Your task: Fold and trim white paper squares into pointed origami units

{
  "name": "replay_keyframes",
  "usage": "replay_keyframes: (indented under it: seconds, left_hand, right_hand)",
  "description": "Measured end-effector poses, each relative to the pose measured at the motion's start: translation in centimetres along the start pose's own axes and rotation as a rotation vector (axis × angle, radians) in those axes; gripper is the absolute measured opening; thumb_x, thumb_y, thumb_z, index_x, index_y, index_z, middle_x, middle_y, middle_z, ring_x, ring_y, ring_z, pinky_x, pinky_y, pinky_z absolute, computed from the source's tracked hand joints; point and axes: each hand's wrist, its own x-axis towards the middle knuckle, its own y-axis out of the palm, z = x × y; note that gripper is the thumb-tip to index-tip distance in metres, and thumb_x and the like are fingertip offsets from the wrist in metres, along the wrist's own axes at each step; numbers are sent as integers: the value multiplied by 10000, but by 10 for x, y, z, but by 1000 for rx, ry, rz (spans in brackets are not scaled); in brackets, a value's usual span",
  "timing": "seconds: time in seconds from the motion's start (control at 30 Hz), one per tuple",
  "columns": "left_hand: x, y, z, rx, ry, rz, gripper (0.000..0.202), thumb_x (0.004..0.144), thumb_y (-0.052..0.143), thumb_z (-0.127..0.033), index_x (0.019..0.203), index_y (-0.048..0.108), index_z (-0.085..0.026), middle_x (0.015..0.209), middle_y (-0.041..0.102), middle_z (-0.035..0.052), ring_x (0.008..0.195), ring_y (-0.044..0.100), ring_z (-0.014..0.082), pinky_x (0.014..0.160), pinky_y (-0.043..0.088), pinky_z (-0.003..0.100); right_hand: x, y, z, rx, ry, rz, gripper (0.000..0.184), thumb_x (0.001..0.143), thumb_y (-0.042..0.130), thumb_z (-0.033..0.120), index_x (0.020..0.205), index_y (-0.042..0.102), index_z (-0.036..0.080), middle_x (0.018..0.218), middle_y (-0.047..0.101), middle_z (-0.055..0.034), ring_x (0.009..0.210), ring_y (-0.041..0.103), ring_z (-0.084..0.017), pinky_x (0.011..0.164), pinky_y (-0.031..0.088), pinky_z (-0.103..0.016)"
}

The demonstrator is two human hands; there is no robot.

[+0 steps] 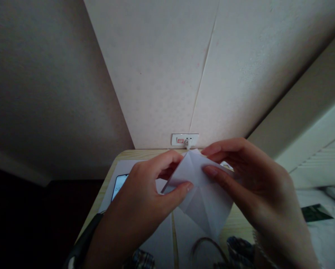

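A white sheet of folded paper (198,198) is held up above the table, with crease lines running out from its middle. My left hand (156,186) grips its left edge, the thumb lying on the near face and the fingers behind. On the right side, my right hand (248,183) pinches the upper edge between thumb and fingers. The paper's top corner points toward the wall, and its lower corner hangs toward me. Parts of the paper behind my fingers are hidden.
Below lies a light wooden table (128,155) with white paper sheets (159,239) on it. A phone (118,185) with a lit screen is partly behind my left hand. A wall socket (180,140) with a white plug is at the table's back edge.
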Motion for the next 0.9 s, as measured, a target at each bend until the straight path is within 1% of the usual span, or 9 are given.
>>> replay_keyframes:
  seconds: [0.13, 0.23, 0.3, 0.4, 0.47, 0.6, 0.8, 0.9]
  left_hand:
    - [0, 0, 1, 31, 27, -22, 138, 800, 670, -182, 921, 716, -230, 907, 739, -32, 863, 680, 191, 810, 523, 330]
    - [-1, 1, 5, 42, 51, -47, 134, 800, 665, -188, 909, 713, -249, 896, 737, -47, 877, 685, 194, 777, 518, 318]
    - [-1, 2, 7, 52, 51, -70, 131, 804, 654, -183, 900, 706, -256, 875, 731, -52, 867, 690, 196, 765, 516, 317]
    - [-1, 3, 8, 44, 38, -80, 124, 805, 645, -195, 899, 690, -264, 856, 722, -50, 862, 695, 203, 718, 518, 310]
    - [-1, 3, 9, 37, 27, -100, 130, 805, 639, -208, 915, 676, -267, 868, 719, -44, 857, 692, 205, 680, 519, 302]
    - [1, 3, 8, 45, 29, -133, 142, 800, 629, -222, 929, 659, -271, 878, 713, -35, 835, 684, 207, 642, 521, 298]
    - [0, 4, 9, 54, 49, -131, 161, 803, 627, -204, 940, 657, -284, 896, 719, -49, 833, 692, 196, 697, 543, 313]
    - [0, 5, 9, 55, 34, -129, 161, 797, 633, -225, 944, 652, -286, 863, 704, -46, 829, 694, 211, 673, 551, 316]
  right_hand:
    - [0, -1, -1, -19, 4, -6, 142, 883, 720, 195, 978, 684, 295, 894, 727, 56, 827, 680, -101, 677, 539, -142]
    - [-1, -2, -2, -20, 57, 5, 134, 884, 720, 250, 1000, 683, 305, 918, 733, 28, 839, 686, -136, 557, 522, -160]
    - [-1, -3, -2, 16, 104, 43, 153, 870, 729, 267, 1009, 680, 308, 928, 739, 18, 834, 692, -152, 510, 515, -164]
    - [1, -4, -4, 102, 185, 106, 180, 827, 751, 243, 980, 672, 297, 903, 747, 22, 800, 702, -154, 531, 548, -175]
    - [4, -3, -5, 112, 217, 121, 207, 796, 759, 217, 968, 670, 289, 894, 746, 21, 786, 700, -154, 537, 549, -184]
    - [6, -3, -7, 58, 217, 128, 230, 786, 749, 179, 976, 672, 283, 885, 726, 23, 758, 664, -144, 538, 516, -198]
    - [2, -3, -6, 78, 209, 129, 224, 811, 719, 163, 987, 649, 281, 865, 699, 30, 713, 628, -137, 508, 494, -212]
    - [1, -2, -6, 85, 187, 123, 223, 822, 719, 163, 994, 645, 285, 859, 687, 39, 685, 615, -125, 519, 496, -213]
